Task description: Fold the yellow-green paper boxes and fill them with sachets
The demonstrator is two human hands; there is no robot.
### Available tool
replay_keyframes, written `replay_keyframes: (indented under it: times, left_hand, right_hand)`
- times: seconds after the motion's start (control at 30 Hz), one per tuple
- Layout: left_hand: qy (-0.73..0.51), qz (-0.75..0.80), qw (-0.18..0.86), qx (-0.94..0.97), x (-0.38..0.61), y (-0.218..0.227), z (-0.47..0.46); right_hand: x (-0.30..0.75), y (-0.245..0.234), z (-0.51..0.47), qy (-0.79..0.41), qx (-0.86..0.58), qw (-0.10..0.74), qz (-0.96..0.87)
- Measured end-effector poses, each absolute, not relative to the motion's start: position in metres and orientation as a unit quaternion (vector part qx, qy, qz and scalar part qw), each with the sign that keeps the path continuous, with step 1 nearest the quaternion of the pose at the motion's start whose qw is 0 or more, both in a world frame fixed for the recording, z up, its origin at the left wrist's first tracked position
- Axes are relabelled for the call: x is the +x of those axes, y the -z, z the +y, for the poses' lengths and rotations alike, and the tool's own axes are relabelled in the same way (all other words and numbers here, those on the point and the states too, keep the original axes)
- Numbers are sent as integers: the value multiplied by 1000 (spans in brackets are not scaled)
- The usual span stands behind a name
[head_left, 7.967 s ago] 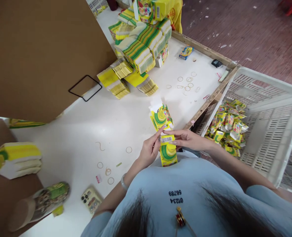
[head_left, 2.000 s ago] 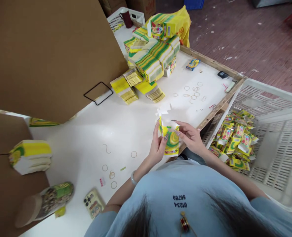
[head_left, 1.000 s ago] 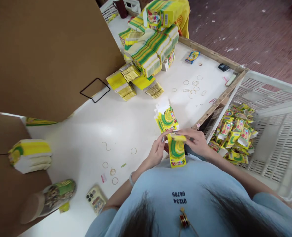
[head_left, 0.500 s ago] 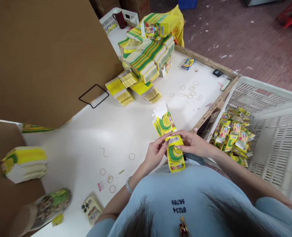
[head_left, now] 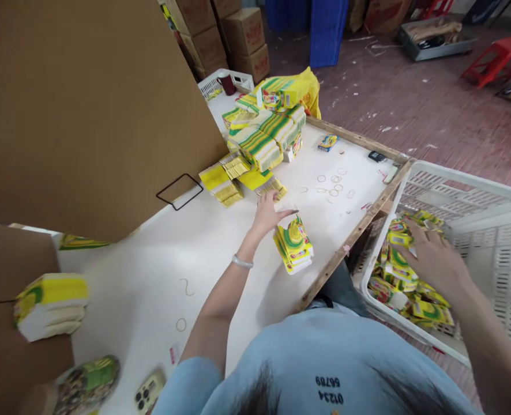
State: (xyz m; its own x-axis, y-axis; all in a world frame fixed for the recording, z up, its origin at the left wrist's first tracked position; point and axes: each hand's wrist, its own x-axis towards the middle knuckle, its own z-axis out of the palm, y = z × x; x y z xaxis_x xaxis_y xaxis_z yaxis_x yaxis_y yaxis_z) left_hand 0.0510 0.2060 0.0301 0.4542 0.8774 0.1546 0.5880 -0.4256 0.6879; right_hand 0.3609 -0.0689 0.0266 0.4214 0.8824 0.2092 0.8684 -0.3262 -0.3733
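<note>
My left hand [head_left: 267,216] reaches over the table, thumb and fingers apart, with nothing visible in it. Its fingertips are at the near edge of a bundle of thin golden-yellow packets [head_left: 271,187]; whether they touch I cannot tell. Just below the thumb lies a small stack of flat yellow-green cartons [head_left: 296,242]. My right hand [head_left: 437,265] is over the white plastic crate [head_left: 467,178], fingers spread above a heap of small yellow cartons [head_left: 398,271]. No carton shows in its grasp, though its palm side is hidden.
Bundled flat cartons [head_left: 262,138] are piled at the back of the table. A large cardboard sheet [head_left: 100,115] rises on the left. Rubber bands [head_left: 335,187], a phone [head_left: 149,392] and a jar [head_left: 91,383] lie about. A wooden rim [head_left: 350,239] edges the table beside the crate.
Both hands have parted from the yellow carton they held at the chest. My left hand has moved forward over the table, my right hand out over the crate. The view has tilted up.
</note>
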Motion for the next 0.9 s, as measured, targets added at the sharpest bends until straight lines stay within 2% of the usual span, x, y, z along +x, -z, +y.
replay_keyframes:
  times: [0.07,0.1,0.3,0.4,0.6,0.77,0.9]
  left_hand:
    - [-229,445,292,815,58,-25,226]
    - [-228,437,292,820,60,-24,230]
    - [-366,360,277,813,46,-53,210]
    - [-387,360,277,802,37,-81,180]
    - [-466,418,229,745,24,-117,124]
    - [-511,422,232,712,23,-111,108]
    - [-540,381,248,709,28,-94,103]
  right_hand:
    - [360,-28,-67,38,-824,188,-534]
    - [351,-28,-61,27,-815,203,-543]
    - [251,-38,22,-68,-664,461,-585]
    - [202,-44,59,-70,-608,527,-590]
    - [167,-48,73,-112,-563,523,-630]
    - [176,-48,57,-83,-569,477,-665]
    - [180,-52,50,-90,-563,498,-653]
